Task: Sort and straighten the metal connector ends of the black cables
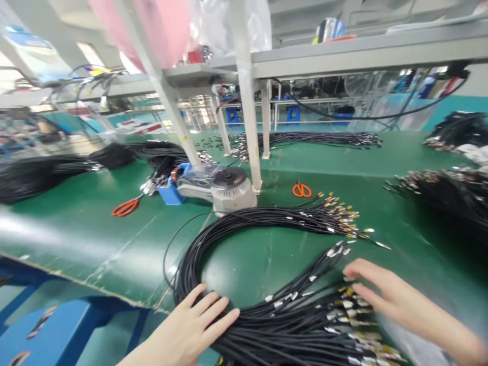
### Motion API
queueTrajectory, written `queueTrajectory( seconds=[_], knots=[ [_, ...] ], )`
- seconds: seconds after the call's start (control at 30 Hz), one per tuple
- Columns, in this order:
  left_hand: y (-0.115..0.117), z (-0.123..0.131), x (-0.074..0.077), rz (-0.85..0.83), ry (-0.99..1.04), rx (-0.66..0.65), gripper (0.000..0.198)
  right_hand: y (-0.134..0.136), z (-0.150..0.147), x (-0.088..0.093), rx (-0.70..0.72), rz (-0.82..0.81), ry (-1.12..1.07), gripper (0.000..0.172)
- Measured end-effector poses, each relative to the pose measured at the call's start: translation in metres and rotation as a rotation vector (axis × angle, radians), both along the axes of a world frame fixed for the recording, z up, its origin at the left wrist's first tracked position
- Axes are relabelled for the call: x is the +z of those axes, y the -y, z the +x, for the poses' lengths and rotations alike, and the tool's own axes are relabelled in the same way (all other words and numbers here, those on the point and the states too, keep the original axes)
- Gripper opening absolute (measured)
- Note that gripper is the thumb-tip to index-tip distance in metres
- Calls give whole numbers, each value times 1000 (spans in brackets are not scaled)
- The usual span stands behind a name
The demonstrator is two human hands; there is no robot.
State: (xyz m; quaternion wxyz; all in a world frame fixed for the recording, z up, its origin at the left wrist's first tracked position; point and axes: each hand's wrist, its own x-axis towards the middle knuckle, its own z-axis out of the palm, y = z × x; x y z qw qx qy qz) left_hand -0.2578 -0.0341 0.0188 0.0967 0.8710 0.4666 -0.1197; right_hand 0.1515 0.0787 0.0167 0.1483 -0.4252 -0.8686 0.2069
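Observation:
A thick bundle of black cables (pixel 263 333) curves in a U over the near edge of the green table. My left hand (pixel 200 320) lies on the bend of the bundle, fingers spread and palm down. To the right, my right hand (pixel 375 284) has thumb and forefinger closed around a small pale cable end (pixel 347 278), largely hidden by the fingertips. Below it fan out several cable ends with white labels and yellowish tips (pixel 358 323). The upper arm of the U (pixel 274 216) ends in more tagged tips (pixel 343 216).
A grey-white round tape dispenser (pixel 232 190) stands behind the bend, beside a blue tape holder (pixel 171 193). Orange-handled scissors (pixel 302 189) and a second pair (pixel 126 207) lie on the table (pixel 305 175). White posts (pixel 247 101) rise behind. More black cables (pixel 457 203) lie at right.

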Motion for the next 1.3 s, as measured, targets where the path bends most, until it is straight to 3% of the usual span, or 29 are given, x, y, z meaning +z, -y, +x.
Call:
queueTrajectory(
  seconds=[0.13,0.2,0.3,0.37,0.43,0.57,0.8,0.87,0.97,1.03,1.1,1.17,1.27,1.3],
  knots=[
    [-12,-5,3,156,28,-78,45,29,-35,1,85,415,11,32],
    [-21,-6,3,102,-4,-129,29,43,-74,3,168,561,10,34],
    [-31,-5,8,62,-27,-197,23,59,-150,-3,312,708,26,34],
    [-34,-6,18,95,-13,-213,22,67,-194,-14,188,800,-33,35],
    [-35,-11,31,143,11,-199,20,69,-220,-25,113,789,-12,43],
    [-39,-26,48,204,82,-95,14,59,-218,-29,125,711,87,52],
    [-38,-33,14,131,165,-38,21,19,-181,-4,429,579,112,59],
    [-38,-34,19,67,300,-65,33,10,-177,6,475,615,191,58],
    [-44,-45,42,-60,629,-72,51,0,-175,19,486,578,328,53],
    [-56,-63,56,-55,879,113,39,-6,-176,25,491,414,367,50],
    [-79,-84,60,29,1119,452,22,-15,-182,29,500,184,338,49],
    [-110,-105,53,60,1309,754,22,-29,-193,32,445,22,257,41],
    [-157,-118,29,-225,1419,926,32,-63,-219,32,174,56,111,17],
    [-170,-118,20,-297,1416,961,37,-77,-228,31,68,99,76,16]
  ],
)
